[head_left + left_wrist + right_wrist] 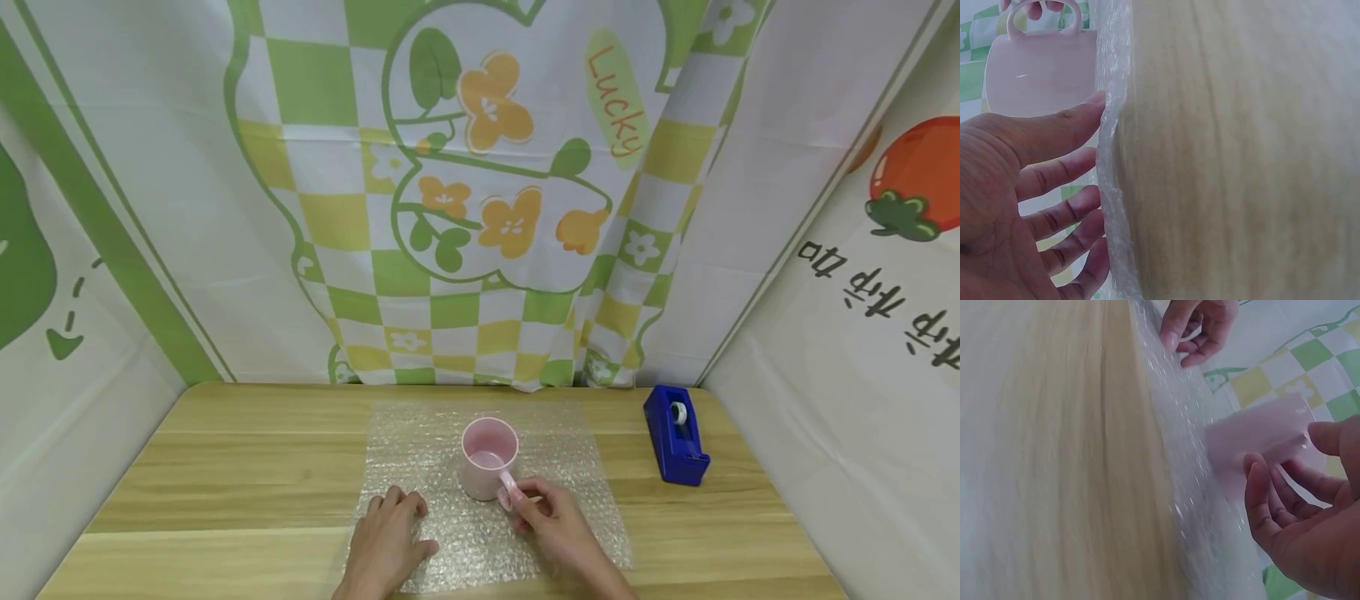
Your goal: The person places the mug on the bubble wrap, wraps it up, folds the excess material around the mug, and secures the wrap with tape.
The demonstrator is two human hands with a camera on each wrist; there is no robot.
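Note:
A pink mug point(480, 479) stands upright on a sheet of clear bubble wrap point(442, 546), its handle point(507, 490) turned toward the lower right. My right hand point(558, 525) holds that handle between thumb and curled fingers; in the right wrist view, the right hand point(1316, 519) partly covers it. My left hand point(384, 537) rests on the wrap to the left of the mug, apart from it. Seen from the left wrist, the fingers point(1063, 219) are spread and loosely bent, their tips touching the wrap.
On the right of the wooden table point(225, 483) stands a blue tape dispenser point(675, 442) with a small roll of tape point(678, 412) in it. A green, yellow and white checked curtain point(465, 308) hangs behind the table's back edge. Printed white cloth hangs on both sides.

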